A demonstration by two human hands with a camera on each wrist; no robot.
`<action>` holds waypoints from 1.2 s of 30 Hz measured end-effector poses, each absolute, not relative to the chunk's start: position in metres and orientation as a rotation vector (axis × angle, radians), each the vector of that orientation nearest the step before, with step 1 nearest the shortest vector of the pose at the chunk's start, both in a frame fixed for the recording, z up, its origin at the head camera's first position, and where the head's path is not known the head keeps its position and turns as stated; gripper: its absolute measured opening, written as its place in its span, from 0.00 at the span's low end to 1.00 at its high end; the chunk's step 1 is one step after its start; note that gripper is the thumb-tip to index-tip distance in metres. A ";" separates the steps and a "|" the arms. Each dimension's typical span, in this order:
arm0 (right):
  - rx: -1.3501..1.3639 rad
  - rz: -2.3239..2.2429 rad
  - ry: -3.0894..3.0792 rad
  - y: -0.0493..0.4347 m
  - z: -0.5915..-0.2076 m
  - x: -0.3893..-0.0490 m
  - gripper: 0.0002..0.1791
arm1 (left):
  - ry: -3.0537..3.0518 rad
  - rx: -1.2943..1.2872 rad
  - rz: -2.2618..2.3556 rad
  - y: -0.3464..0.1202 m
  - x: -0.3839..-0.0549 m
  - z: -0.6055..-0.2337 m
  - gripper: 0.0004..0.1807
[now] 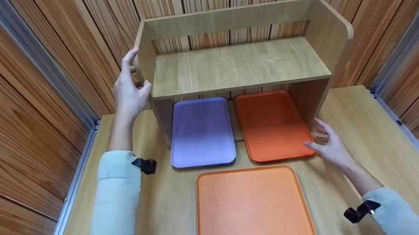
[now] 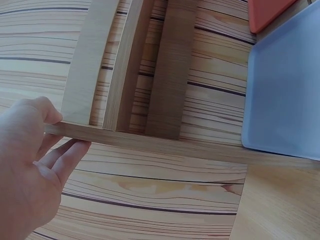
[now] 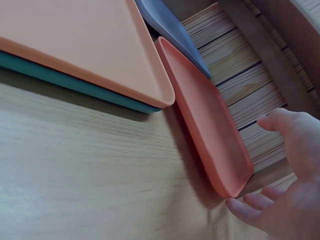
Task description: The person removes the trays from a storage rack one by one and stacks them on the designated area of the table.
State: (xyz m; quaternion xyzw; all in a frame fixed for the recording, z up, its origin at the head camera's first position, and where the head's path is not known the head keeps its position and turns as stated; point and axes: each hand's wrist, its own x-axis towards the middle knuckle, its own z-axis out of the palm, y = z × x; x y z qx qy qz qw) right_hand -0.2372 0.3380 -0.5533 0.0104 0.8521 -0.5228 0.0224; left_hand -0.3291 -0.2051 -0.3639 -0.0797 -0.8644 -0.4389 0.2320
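Observation:
My left hand (image 1: 130,88) grips the left side panel of a two-level wooden shelf (image 1: 235,66). In the left wrist view the thumb lies on one face of that panel and the fingers on the other. By the front right corner of a red-orange tray (image 1: 276,124) is my right hand (image 1: 330,145), its thumb and fingers spread apart. The right wrist view has the fingertips close to that corner; whether they touch it I cannot tell. A purple tray (image 1: 201,133) lies left of the red-orange one, both partly under the shelf board.
In front lies an orange tray (image 1: 252,210), stacked on a teal tray (image 3: 90,86). Everything stands on a wooden table (image 1: 165,214). Wood-patterned walls (image 1: 14,100) with metal edging close in the back and both sides.

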 end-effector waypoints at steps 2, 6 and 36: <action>0.080 -1.644 2.608 0.338 -0.557 -0.239 0.55 | -2.378 -0.218 -1.208 -0.205 -0.329 -0.364 0.46; 0.187 -1.693 2.551 0.336 -0.565 -0.241 0.54 | -2.376 -0.222 -1.200 -0.206 -0.329 -0.363 0.46; 0.327 -1.712 2.469 0.314 -0.589 -0.256 0.40 | -2.384 -0.218 -1.222 -0.206 -0.329 -0.364 0.46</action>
